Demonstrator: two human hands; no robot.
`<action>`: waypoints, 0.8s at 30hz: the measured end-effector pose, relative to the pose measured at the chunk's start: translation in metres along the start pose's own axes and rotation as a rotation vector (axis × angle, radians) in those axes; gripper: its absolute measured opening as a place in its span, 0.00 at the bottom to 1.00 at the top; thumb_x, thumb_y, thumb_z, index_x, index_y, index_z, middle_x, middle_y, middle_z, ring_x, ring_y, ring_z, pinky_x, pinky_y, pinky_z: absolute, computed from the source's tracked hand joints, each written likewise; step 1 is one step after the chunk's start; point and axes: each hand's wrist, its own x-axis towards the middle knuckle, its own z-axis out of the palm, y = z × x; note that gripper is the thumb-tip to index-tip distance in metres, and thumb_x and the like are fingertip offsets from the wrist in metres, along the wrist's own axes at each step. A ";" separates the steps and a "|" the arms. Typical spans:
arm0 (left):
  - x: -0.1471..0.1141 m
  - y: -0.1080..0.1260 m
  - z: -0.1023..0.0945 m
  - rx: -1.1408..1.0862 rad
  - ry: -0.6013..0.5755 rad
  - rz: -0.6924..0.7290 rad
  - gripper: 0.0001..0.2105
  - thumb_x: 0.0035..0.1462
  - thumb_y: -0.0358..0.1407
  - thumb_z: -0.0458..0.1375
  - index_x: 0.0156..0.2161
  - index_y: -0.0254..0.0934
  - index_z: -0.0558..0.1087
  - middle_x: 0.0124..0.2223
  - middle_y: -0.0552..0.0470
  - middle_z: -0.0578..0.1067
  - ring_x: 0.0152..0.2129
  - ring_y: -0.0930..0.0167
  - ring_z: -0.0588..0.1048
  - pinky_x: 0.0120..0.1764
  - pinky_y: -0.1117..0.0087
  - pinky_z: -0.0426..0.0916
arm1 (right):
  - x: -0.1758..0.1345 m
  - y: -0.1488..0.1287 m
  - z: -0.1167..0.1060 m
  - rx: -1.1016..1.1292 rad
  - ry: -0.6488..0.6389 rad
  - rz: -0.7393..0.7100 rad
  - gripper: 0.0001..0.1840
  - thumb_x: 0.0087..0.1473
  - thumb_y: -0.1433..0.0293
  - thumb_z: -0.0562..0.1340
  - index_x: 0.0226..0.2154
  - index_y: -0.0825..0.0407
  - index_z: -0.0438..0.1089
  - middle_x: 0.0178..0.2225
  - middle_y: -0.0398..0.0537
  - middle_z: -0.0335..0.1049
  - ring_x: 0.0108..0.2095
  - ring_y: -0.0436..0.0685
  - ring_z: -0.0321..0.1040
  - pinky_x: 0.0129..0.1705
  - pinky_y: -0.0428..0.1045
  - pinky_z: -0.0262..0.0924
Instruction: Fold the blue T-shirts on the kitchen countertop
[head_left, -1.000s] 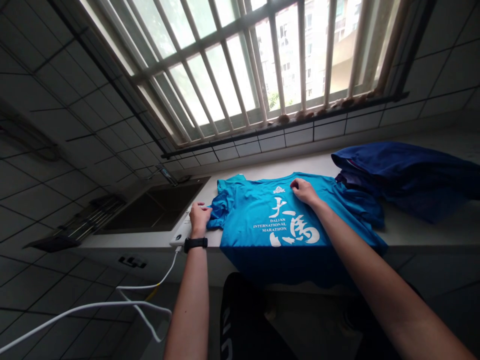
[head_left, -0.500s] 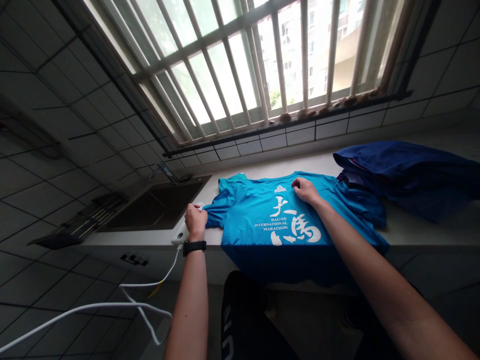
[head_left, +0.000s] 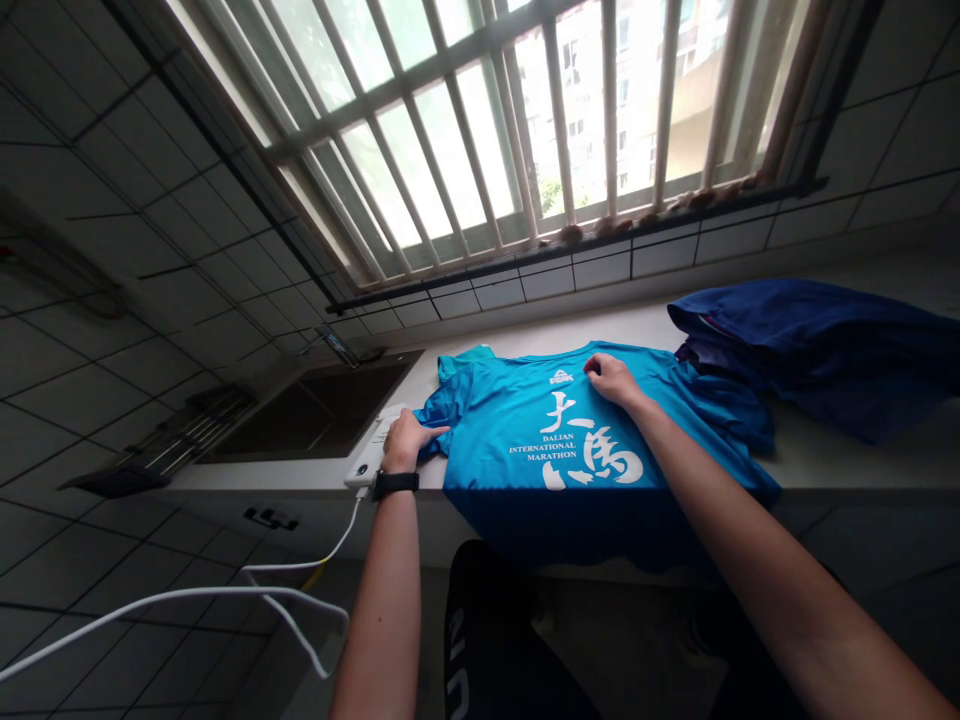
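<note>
1. on the counter (head_left: 577, 327): blue shirt (head_left: 487, 435) lies print up, lower part hanging off the front.
2. my left hand (head_left: 405, 441) is at the sleeve (head_left: 450, 393), thumb out; can't tell if it grips.
3. my right hand (head_left: 611, 379), fingers curled, rests beside the chest logo (head_left: 561, 377); can't tell if cloth is pinched.
</note>
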 end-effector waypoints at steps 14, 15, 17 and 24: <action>-0.002 0.008 0.010 -0.203 0.134 -0.081 0.28 0.55 0.39 0.69 0.56 0.30 0.66 0.59 0.20 0.74 0.59 0.45 0.74 0.54 0.51 0.71 | 0.000 -0.004 -0.003 -0.014 -0.022 0.009 0.12 0.59 0.79 0.58 0.39 0.54 0.77 0.45 0.53 0.79 0.47 0.57 0.74 0.52 0.48 0.66; -0.001 0.007 0.011 -0.195 0.142 -0.078 0.26 0.53 0.36 0.69 0.55 0.31 0.66 0.57 0.21 0.75 0.58 0.45 0.75 0.54 0.51 0.71 | 0.000 -0.005 -0.003 -0.014 -0.023 0.011 0.12 0.59 0.79 0.58 0.39 0.54 0.77 0.45 0.53 0.79 0.47 0.57 0.74 0.52 0.48 0.65; 0.003 0.004 0.014 -0.185 0.166 -0.076 0.26 0.50 0.34 0.71 0.52 0.33 0.67 0.55 0.23 0.77 0.56 0.45 0.76 0.52 0.51 0.71 | -0.001 -0.006 -0.003 -0.013 -0.025 0.016 0.12 0.59 0.80 0.58 0.38 0.54 0.76 0.45 0.53 0.79 0.47 0.57 0.74 0.52 0.48 0.65; 0.018 0.002 0.027 -0.390 0.143 -0.052 0.22 0.44 0.24 0.68 0.42 0.41 0.66 0.43 0.44 0.80 0.46 0.57 0.81 0.43 0.63 0.74 | -0.005 -0.008 -0.008 -0.060 -0.046 0.000 0.12 0.59 0.79 0.58 0.39 0.54 0.77 0.47 0.55 0.77 0.49 0.59 0.73 0.54 0.50 0.65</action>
